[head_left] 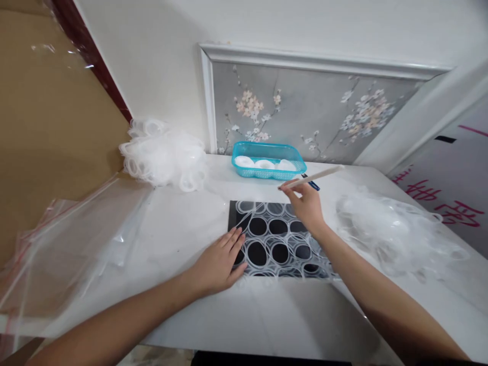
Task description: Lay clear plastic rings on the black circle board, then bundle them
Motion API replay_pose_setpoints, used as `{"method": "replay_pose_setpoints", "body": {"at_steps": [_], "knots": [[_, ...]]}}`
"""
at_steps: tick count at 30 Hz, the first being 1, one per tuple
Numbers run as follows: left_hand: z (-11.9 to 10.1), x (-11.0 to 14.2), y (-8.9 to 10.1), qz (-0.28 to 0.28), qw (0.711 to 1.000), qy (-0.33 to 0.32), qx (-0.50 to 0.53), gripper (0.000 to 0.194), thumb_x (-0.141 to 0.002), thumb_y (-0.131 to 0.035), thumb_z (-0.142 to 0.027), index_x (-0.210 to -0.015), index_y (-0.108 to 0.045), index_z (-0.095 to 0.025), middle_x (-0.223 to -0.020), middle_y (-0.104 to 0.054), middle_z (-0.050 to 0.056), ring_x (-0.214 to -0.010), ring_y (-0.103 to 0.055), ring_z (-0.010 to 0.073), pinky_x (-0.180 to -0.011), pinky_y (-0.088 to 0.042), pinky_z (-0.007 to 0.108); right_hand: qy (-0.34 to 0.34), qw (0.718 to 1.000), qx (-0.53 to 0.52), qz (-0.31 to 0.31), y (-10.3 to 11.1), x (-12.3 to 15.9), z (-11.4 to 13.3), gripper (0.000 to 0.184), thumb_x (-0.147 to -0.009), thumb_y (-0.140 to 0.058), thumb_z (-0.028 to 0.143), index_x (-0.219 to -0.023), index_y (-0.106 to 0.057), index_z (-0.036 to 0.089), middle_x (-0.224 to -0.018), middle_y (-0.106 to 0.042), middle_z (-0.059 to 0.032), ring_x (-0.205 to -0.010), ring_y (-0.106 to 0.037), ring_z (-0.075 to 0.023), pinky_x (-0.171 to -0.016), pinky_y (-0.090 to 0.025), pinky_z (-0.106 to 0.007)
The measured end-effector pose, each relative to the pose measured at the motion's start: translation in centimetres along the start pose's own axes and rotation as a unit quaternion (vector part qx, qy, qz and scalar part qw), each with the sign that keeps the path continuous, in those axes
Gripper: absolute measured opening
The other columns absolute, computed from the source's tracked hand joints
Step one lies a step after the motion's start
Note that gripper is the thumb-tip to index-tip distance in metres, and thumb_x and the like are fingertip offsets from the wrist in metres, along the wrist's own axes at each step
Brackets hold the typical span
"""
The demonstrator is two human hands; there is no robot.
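Basket (263,173) first: translucent turquoise plastic, rounded corners, patterned walls, near the middle of the far edge of the white, slightly glossy worktop (183,213). White roundish pieces (285,165) sit in a row inside it. Toward the far left corner there's a fluffy heap of frosty, see-through rings (163,155), and a looser, flatter heap (385,234) takes up the right end. Thin clear plastic bags (91,218) with reddish strips are spread over the left end, next to a big brown cardboard surface (57,127). Behind the far edge is a grey floral panel (305,96) in a white moulded frame (324,62), and pink writing (457,211) shows on a pale surface at the far right.

The black sheet (237,211) lies flat around the middle of the worktop, nearer side toward the person, covered in rows of thin whitish rings with a dark strip down its left side. Left hand (223,256) is palm down over its near left part, grip open, fingers stretched out and not closed on anything I can see. Right hand (307,206) is above the far right part, grip pinched shut around a slim, pale, straight stick (324,175) that slants up to the right. The right forearm blocks part of the sheet's right end, and a dark blue item (314,185) is half hidden behind hand and stick, so I can't tell what it is.
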State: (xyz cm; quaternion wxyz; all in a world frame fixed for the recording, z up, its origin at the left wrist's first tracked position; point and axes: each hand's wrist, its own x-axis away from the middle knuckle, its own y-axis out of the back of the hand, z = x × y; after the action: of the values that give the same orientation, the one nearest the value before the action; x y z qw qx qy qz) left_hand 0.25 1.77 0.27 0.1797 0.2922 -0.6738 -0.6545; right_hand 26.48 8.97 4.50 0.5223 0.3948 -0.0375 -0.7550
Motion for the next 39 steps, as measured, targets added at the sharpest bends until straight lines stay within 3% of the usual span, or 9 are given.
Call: {"method": "replay_pose_setpoints", "body": {"at_steps": [4, 7, 10, 16, 26, 29, 32, 36, 39], "knots": [[0.4, 0.1, 0.0, 0.046, 0.998, 0.047, -0.02, 0.067, -0.092, -0.037, -0.055, -0.137, -0.041, -0.006, -0.144, -0.037, 0.019, -0.134, -0.036, 0.029, -0.108, -0.033, 0.04, 0.111, 0.983, 0.096, -0.112, 1.0, -2.8, 1.5, 0.018, -0.089, -0.05, 0.025, -0.088, -0.068, 0.02, -0.09, -0.07, -0.0066, -0.096, -0.057, -0.0241, -0.089, -0.043, -0.044], [0.1, 0.0, 0.5, 0.027, 0.997, 0.061, -0.03, 0.062, -0.09, -0.042, -0.054, -0.133, -0.047, -0.01, -0.141, -0.043, 0.016, -0.128, -0.043, 0.0309, -0.104, -0.036, 0.045, 0.13, 0.983, 0.128, 0.03, 0.2, -1.0, 2.8, 0.018, -0.089, -0.051, 0.022, -0.087, -0.069, 0.021, -0.092, -0.07, -0.0064, -0.1, -0.057, -0.0254, -0.092, -0.04, -0.047], [-0.3, -0.3, 0.8, 0.007, 1.0, 0.002, -0.025, 0.049, -0.092, -0.042, -0.037, -0.133, -0.048, -0.011, -0.143, -0.043, 0.013, -0.13, -0.041, 0.0294, -0.106, -0.036, 0.045, 0.066, 0.976, 0.075, 0.196, -1.4, 2.9, 2.8, 0.014, -0.085, -0.056, 0.018, -0.082, -0.069, 0.02, -0.089, -0.071, -0.006, -0.093, -0.062, -0.0237, -0.086, -0.047, -0.041], [-0.7, -0.9, 0.6, 0.031, 0.997, -0.073, 0.01, 0.048, -0.088, -0.042, -0.024, -0.132, -0.047, -0.006, -0.143, -0.042, 0.015, -0.134, -0.036, 0.0259, -0.111, -0.032, 0.04, -0.084, 0.963, -0.065, 0.248, -2.5, 7.0, 1.8, 0.011, -0.081, -0.06, 0.017, -0.077, -0.07, 0.02, -0.085, -0.073, -0.002, -0.083, -0.067, -0.02, -0.079, -0.051, -0.033], [-0.2, -1.0, 0.3, 0.042, 0.996, -0.083, 0.008, 0.048, -0.09, -0.04, -0.024, -0.134, -0.046, -0.006, -0.143, -0.041, 0.015, -0.135, -0.035, 0.0266, -0.111, -0.032, 0.041, -0.059, 0.969, -0.035, 0.238, -2.5, 7.1, 1.3, 0.009, -0.081, -0.061, 0.017, -0.078, -0.069, 0.019, -0.088, -0.072, -0.0037, -0.092, -0.065, -0.0223, -0.086, -0.05, -0.036], [-0.3, -1.1, 0.4, 0.046, 0.996, -0.077, 0.016, 0.049, -0.089, -0.041, -0.023, -0.135, -0.044, -0.006, -0.144, -0.04, 0.015, -0.135, -0.035, 0.026, -0.111, -0.032, 0.041, 0.049, 0.971, 0.037, 0.233, -2.7, 8.4, 1.2, 0.014, -0.085, -0.055, 0.014, -0.085, -0.068, 0.02, -0.096, -0.072, -0.0048, -0.107, -0.06, -0.0248, -0.094, -0.047, -0.04], [-0.5, -1.1, 0.6, 0.05, 0.996, -0.077, 0.025, 0.05, -0.087, -0.041, -0.022, -0.135, -0.043, -0.005, -0.143, -0.041, 0.016, -0.134, -0.036, 0.0261, -0.112, -0.032, 0.04, 0.199, 0.94, 0.132, 0.245, -3.3, 9.2, 1.0, 0.023, -0.085, -0.048, 0.006, -0.094, -0.066, 0.018, -0.099, -0.071, -0.0078, -0.119, -0.052, -0.0266, -0.105, -0.037, -0.047], [-0.5, -1.0, 0.8, 0.043, 0.995, -0.078, 0.041, 0.05, -0.087, -0.042, -0.021, -0.134, -0.044, -0.004, -0.143, -0.04, 0.017, -0.135, -0.035, 0.0269, -0.111, -0.032, 0.041, 0.251, 0.92, 0.209, 0.218, -3.2, 4.7, 0.1, 0.025, -0.082, -0.046, 0.002, -0.091, -0.066, 0.015, -0.091, -0.071, -0.0119, -0.107, -0.059, -0.0256, -0.102, -0.04, -0.045], [-0.2, -0.8, 0.9, 0.038, 0.995, -0.073, 0.056, 0.049, -0.088, -0.041, -0.02, -0.135, -0.044, -0.007, -0.145, -0.038, 0.014, -0.135, -0.034, 0.0249, -0.111, -0.033, 0.04, 0.131, 0.961, 0.238, 0.039, -0.8, -1.3, -0.5, 0.024, -0.085, -0.044, 0.007, -0.081, -0.067, 0.014, -0.087, -0.07, -0.0136, -0.089, -0.063, -0.0261, -0.085, -0.048, -0.044]]}}
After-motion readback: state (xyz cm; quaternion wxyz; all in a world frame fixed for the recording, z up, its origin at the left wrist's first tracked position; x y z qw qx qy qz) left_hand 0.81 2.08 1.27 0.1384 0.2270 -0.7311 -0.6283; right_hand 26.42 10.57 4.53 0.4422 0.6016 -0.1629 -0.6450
